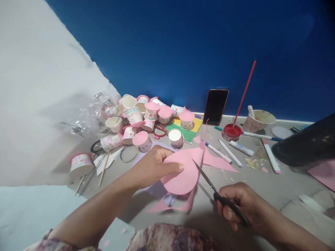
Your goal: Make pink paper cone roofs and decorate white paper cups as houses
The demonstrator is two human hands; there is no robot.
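No legible text anywhere.

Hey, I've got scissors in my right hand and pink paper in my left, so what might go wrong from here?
The scissors in your right hand point toward the thumb of your left hand on the pink paper, so a slip might nick it. The red pot has a tall stick in it; a knock could tip it over. The phone stands propped by the wall and might slide if bumped.

A mottled cream, pink and plum garment (170, 238) has a matching left sleeve (46, 242).
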